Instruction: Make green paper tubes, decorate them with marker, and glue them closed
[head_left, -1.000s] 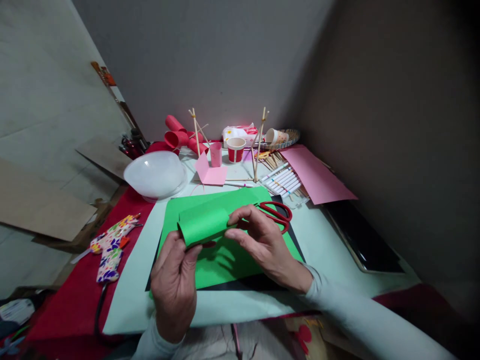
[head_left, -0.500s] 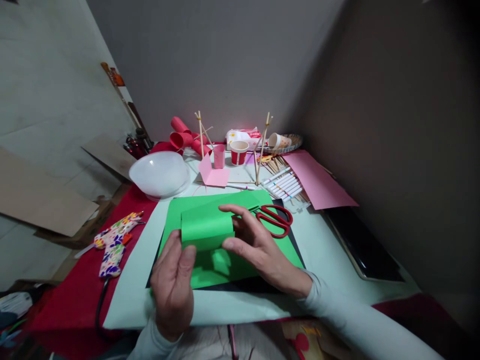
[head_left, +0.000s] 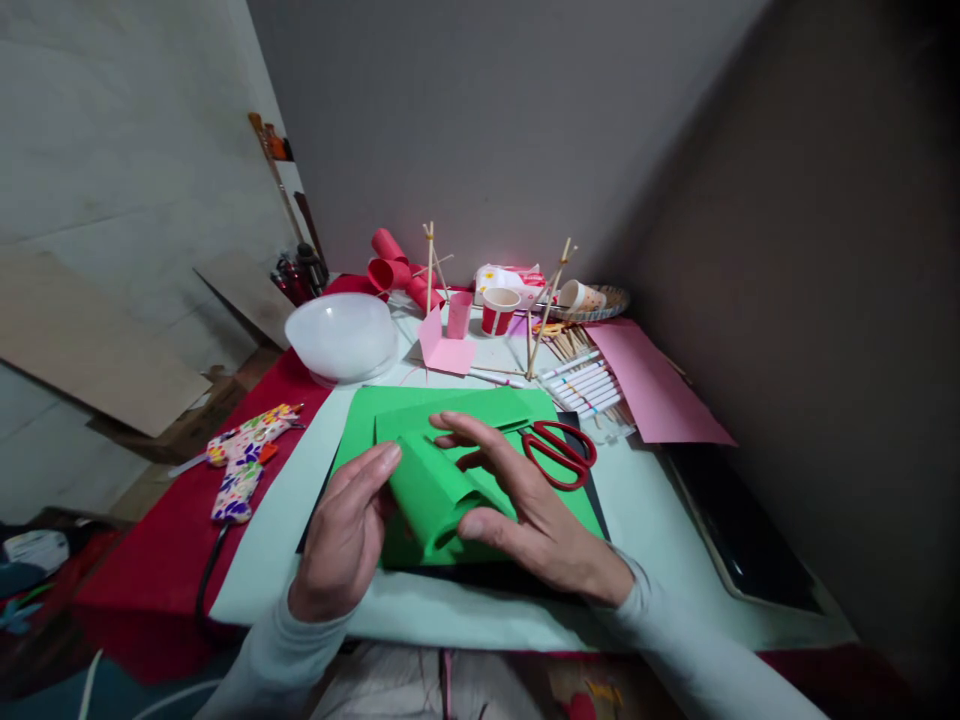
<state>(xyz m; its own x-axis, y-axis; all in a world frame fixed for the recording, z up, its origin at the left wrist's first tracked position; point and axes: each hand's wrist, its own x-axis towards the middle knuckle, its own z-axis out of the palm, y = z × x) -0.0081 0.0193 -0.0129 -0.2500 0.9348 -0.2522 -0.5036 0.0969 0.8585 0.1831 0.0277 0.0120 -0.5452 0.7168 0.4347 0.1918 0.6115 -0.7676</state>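
At seven o'clock of the view, we appeared to pinch matte, loosely curled green paper (head_left: 431, 488) in our left hand (head_left: 343, 540), its fingertips hidden, while our right hand (head_left: 529, 515) arched wide about it, thumb at its four o'clock rim. We judged that uneven thumb pressure could crease the thin sheet, or slack hold could let the curl spring open.

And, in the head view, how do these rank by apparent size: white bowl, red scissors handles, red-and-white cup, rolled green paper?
White bowl and rolled green paper: unsure, the paper is nearer and partly covered
Red scissors handles
Red-and-white cup
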